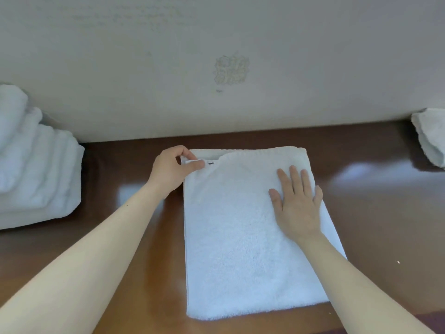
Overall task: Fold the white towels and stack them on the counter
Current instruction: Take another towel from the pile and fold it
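Observation:
A white towel point(236, 237) lies folded into a long rectangle on the brown counter point(139, 273), its far edge close to the wall. My left hand point(172, 168) pinches the towel's far left corner, where a small label shows. My right hand point(296, 203) lies flat on the towel's upper right part, fingers straight and spread. At the far left stands a stack of folded white towels point(33, 169).
A grey-white wall point(216, 68) with a rough patch closes off the back of the counter. A crumpled white towel point(431, 136) sits at the far right against the wall. The counter's polished surface shows glare on both sides of the towel.

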{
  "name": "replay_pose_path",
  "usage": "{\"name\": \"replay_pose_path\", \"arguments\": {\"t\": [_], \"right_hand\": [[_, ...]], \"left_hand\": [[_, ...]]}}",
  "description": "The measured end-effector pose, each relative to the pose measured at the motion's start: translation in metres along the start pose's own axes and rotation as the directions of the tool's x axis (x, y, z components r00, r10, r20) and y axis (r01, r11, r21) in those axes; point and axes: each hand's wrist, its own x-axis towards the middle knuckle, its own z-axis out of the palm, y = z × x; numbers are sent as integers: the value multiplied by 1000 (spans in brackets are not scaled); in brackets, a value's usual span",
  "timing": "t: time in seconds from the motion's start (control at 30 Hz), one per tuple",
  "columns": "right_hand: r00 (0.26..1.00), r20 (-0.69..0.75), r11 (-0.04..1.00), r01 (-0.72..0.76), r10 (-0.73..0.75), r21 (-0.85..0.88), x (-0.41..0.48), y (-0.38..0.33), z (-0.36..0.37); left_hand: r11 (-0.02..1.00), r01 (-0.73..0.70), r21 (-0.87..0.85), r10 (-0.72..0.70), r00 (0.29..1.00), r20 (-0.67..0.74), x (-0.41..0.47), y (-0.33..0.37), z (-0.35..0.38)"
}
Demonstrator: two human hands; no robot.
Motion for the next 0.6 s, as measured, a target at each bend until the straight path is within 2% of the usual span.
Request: {"name": "replay_pose_path", "arguments": {"t": [0.07,0.13,0.2,0.3,0.4,0.47,0.53,0.6], "right_hand": [[992,-120,984,-27,49,177,8,1,-6],[958,-227,937,-94,177,336,23,4,-14],[941,-185,898,-192,283,397,43,8,-25],[927,9,797,-328,376,507,76,15,-38],[921,163,791,-388,354,473,98,20,-45],[935,212,792,-353,283,499,103,20,-50],[965,174,799,-258,194,543,105,22,-53],[981,105,784,-194,164,590,108,24,-56]], "left_hand": [[999,34,17,-33,999,-43,0,-3,2],[998,65,-1,-64,995,-77,0,-6,4],[995,90,-33,-93,991,-96,0,-8,6],[986,109,-130,-123,987,-108,0,-13,7],[972,113,-207,-140,983,-119,-3,-14,7],[976,119,-181,-146,978,-147,-5,-13,9],[977,130,-168,-163,966,-201,-8,-12,11],[975,137,-177,-182,946,-269,-11,-8,11]]}}
